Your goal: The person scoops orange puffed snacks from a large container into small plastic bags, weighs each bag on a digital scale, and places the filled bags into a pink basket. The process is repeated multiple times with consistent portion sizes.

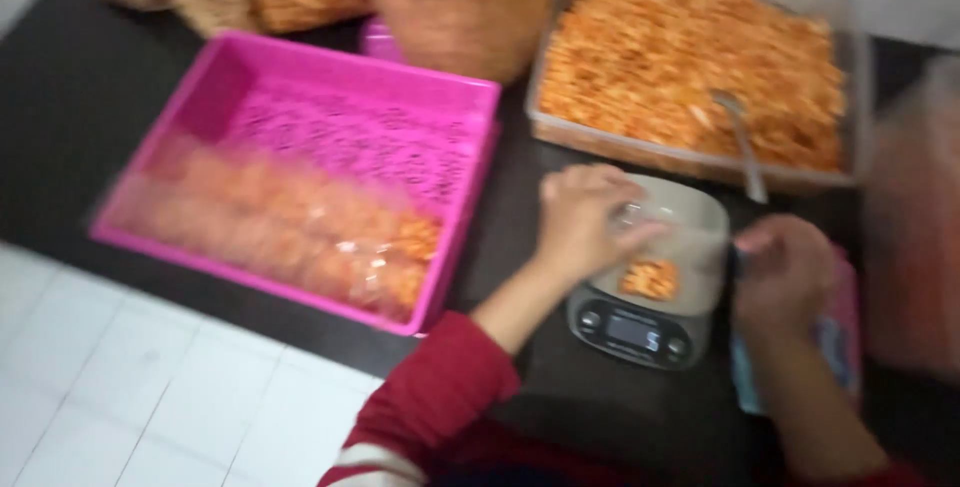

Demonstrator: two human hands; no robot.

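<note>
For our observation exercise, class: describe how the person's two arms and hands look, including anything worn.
Both hands are bare: no gloves, and no rings or watch visible in the blurred picture. The left hand comes from a red sleeve pushed up the forearm, white-striped near the elbow. The right hand shows a bare forearm.

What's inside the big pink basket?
The pink basket holds clear bags of orange snacks, lined along its near side. The far part shows its bare perforated bottom. Whatever lies beneath the bags is covered, and the blur hides their exact count.
</note>
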